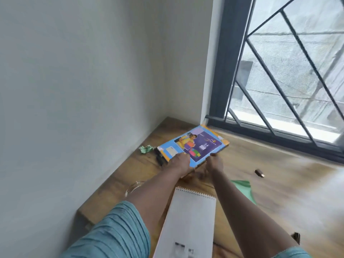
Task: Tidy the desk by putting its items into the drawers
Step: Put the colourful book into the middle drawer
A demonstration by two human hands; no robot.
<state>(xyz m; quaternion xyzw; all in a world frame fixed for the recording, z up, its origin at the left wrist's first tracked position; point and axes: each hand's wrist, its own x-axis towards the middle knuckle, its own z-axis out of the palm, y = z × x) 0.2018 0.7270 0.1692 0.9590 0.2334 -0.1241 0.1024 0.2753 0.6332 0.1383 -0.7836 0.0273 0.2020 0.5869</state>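
Colourful notebook (200,144) lies at the far tabletop (283,185) corner by the window (279,71). Left hand (181,162) and right hand (215,162) both have fingers grasping its near edge. Black pen (159,158) and crumpled green paper (146,148) lie just left of it. White spiral pad (189,220) sits between the forearms. To the right: green sheet (243,189), small dark stick (259,173).

Wall (93,90) and window frame (226,62) hem the desk's (288,183) far corner; bare wood lies open beyond the green sheet (243,189).

Room corner: two plain white walls (74,90) meet above a wood-grain bench (279,192). At right, a dark-framed window (228,53) with diagonal metal bars (279,87) admits diffuse daylight. The view beyond is pale and blurred.
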